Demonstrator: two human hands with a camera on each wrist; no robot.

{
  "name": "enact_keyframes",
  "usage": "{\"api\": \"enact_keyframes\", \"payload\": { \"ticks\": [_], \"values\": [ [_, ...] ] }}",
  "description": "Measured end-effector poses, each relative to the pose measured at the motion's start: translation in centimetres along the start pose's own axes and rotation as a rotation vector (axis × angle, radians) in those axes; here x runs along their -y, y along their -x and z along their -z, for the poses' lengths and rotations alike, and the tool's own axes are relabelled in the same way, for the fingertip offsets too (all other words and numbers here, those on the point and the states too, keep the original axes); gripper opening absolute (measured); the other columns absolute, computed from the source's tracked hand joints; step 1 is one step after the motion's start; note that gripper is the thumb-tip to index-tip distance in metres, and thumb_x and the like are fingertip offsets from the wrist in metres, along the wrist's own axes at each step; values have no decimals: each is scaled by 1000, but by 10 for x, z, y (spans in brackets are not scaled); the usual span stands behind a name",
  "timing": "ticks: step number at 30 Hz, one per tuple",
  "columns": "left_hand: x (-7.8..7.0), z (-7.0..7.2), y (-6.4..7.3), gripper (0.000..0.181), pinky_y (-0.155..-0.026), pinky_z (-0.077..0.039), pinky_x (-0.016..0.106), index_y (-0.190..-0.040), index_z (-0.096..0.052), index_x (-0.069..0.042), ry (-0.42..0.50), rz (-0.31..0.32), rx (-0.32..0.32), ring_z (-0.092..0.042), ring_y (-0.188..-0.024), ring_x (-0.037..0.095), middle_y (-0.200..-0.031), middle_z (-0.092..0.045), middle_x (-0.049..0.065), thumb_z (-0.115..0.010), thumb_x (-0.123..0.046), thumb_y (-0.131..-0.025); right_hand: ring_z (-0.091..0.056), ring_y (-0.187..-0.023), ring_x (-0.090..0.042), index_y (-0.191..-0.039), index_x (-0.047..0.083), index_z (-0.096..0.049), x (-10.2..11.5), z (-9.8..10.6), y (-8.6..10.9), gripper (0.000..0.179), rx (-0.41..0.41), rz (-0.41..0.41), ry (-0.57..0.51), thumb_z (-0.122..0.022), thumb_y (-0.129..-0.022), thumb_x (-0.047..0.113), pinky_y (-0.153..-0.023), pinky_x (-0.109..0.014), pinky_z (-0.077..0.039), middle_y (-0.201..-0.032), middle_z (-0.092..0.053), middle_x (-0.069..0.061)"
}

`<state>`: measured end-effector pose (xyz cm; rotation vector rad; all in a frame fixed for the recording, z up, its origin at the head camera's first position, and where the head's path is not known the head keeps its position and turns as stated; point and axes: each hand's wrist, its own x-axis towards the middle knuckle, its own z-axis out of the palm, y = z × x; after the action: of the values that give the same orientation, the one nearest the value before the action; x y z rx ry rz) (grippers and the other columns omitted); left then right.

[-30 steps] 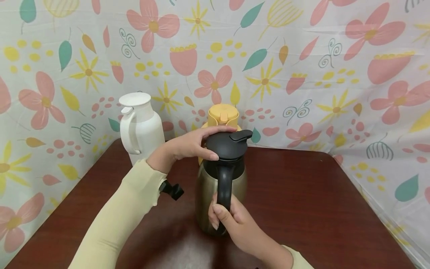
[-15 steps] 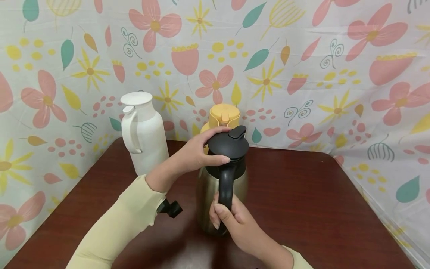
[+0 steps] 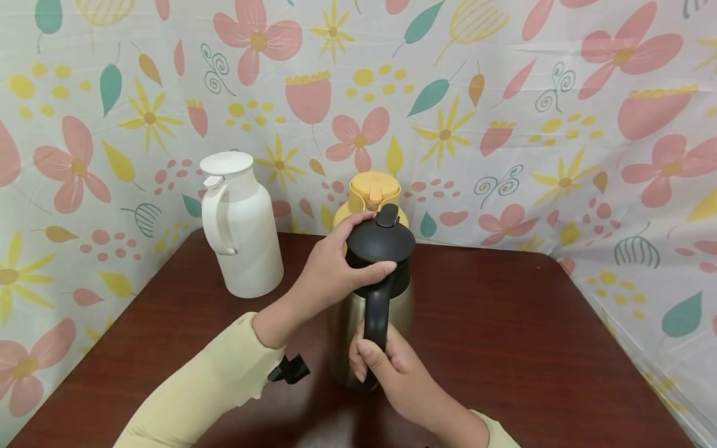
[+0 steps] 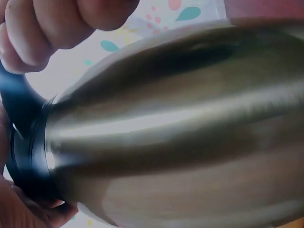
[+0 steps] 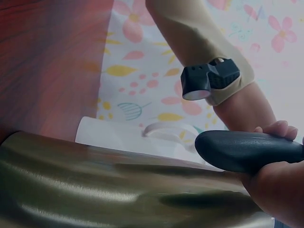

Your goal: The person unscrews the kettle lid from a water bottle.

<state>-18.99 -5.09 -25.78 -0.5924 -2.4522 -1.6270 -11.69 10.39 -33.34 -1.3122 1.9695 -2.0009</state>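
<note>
A brushed-metal thermos jug (image 3: pixel 343 339) stands upright on the dark table in the head view. My left hand (image 3: pixel 330 264) holds its round black lid (image 3: pixel 381 242) from the left, thumb across the front and fingers around the far side. The lid's small tab (image 3: pixel 388 215) points away from me. Lower down, my right hand (image 3: pixel 394 367) grips the black handle (image 3: pixel 376 311), which faces me. The metal body (image 4: pixel 180 128) fills most of the left wrist view. In the right wrist view the handle's lower end (image 5: pixel 228 149) sticks out of my grip.
A white jug (image 3: pixel 249 242) stands at the back left of the table (image 3: pixel 504 348). Behind the metal jug is a yellow jug (image 3: pixel 374 185), partly hidden. A flowered cloth (image 3: pixel 448 143) hangs behind. A black camera (image 3: pixel 290 369) sits on my left wrist.
My left hand has turned the lid counterclockwise, so its tab has swung from the right to the far side. The right hand keeps its grip on the handle.
</note>
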Motion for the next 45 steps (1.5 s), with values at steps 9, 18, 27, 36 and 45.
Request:
{"api": "enact_keyframes", "payload": {
  "ticks": [9, 18, 27, 36, 45],
  "values": [
    [-2, 6, -2, 86, -108, -47, 47, -156, -42, -28, -20, -1, 34, -58, -132, 19, -147, -58, -3, -83, -37, -81, -46, -65, -21, -95, -4, -43, 1, 0, 0, 18, 0, -4, -1, -34, -110, 1, -60, -32, -46, -75, -43, -14],
    [11, 38, -36, 104, -125, -25, 60, -161, -32, -17, 100, -91, 363, -29, -156, 28, -162, -41, 9, -72, -68, -80, -47, -65, -21, -94, -2, -44, 0, 0, -1, 18, 4, 32, 28, -34, -109, -2, -62, -30, -47, -74, -44, -13],
    [32, 51, -65, 140, -128, -15, 58, -164, -14, -4, 298, -144, 694, -15, -161, 33, -171, -19, 19, -83, -75, -64, -48, -65, -21, -92, -2, -44, 0, 0, -1, 18, 9, 35, 27, -35, -108, -3, -63, -30, -48, -73, -44, -14],
    [27, 51, -63, 128, -125, -29, 51, -164, -21, -12, 183, -133, 663, -24, -159, 28, -168, -31, 14, -85, -67, -69, -48, -65, -20, -93, -1, -44, 1, 1, -1, 18, 6, 35, 34, -35, -108, -2, -63, -30, -48, -73, -45, -13],
    [10, 41, -35, 91, -122, -34, 52, -163, -28, -26, 17, -30, 423, -38, -152, 27, -164, -39, 8, -75, -27, -86, -48, -66, -21, -95, -2, -44, 1, 0, 0, 17, 1, 24, 26, -34, -109, -1, -63, -31, -47, -74, -45, -14]
  ]
}}
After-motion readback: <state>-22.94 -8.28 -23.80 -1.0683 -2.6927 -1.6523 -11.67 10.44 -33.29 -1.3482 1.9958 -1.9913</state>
